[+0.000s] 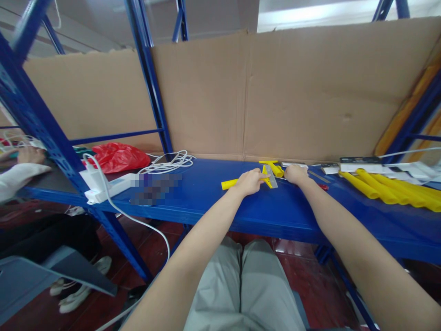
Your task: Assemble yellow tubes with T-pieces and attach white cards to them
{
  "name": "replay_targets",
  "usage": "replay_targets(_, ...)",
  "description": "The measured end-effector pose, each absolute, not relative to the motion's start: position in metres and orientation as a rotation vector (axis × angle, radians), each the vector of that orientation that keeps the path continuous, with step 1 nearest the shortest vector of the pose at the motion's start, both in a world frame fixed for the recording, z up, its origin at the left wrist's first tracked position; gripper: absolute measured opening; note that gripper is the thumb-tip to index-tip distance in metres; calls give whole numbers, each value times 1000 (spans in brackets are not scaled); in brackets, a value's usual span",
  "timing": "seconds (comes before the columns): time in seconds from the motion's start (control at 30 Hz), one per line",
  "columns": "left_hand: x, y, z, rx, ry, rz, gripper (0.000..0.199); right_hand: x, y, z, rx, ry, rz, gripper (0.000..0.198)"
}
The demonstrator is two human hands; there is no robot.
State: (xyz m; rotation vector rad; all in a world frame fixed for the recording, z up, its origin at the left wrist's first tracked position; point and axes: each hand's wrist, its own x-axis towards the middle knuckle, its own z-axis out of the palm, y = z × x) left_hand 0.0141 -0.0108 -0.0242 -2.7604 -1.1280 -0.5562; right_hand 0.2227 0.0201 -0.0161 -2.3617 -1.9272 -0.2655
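Note:
My left hand (248, 182) is closed around a yellow-handled scraper (269, 176) above the blue shelf top. The handle's end sticks out to the left of the hand, and a flat metal blade shows on its right. Just right of the blade, my right hand (296, 174) is closed, its fingers curled and mostly hidden. A thin dark rod seems to run from it toward the blade, too small to name. Behind the blade lies another yellow piece (274, 166), T-shaped, close to the right hand's fingers.
Several yellow handles (392, 188) lie at right beside a dark flat box (361, 161). Metal strips (319, 176) and a small red item (323, 187) are nearer. A white power strip (117, 185), coiled cable (175, 162) and red bag (119, 157) sit left. Another person's hand (31, 155) shows far left.

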Motion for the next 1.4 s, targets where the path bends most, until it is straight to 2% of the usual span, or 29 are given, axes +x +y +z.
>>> replay_targets(0.3,14,-10,-25,-2749,-1130,-568,42,221,15,-17,-2392,-1752,-290,45)
replay_targets(0.47,14,-10,-25,-2750,-1150,-598,41,223,11,-16,-2330,-1609,-269,41)
replay_targets(0.73,13,-5,-26,-2763,-1153,-669,40,236,1,-4,-1915,-1337,-204,33)
replay_targets(1.03,12,-8,-23,-2778,-1170,-660,40,217,5,11,-1439,-982,279,17)
replay_targets(1.27,11,-7,-24,-2789,-1172,-665,40,200,-11,7,-1575,-972,500,19)
replay_targets(1.4,11,-7,-24,-2790,-1178,-662,40,202,-13,5,-1703,-1005,619,10)
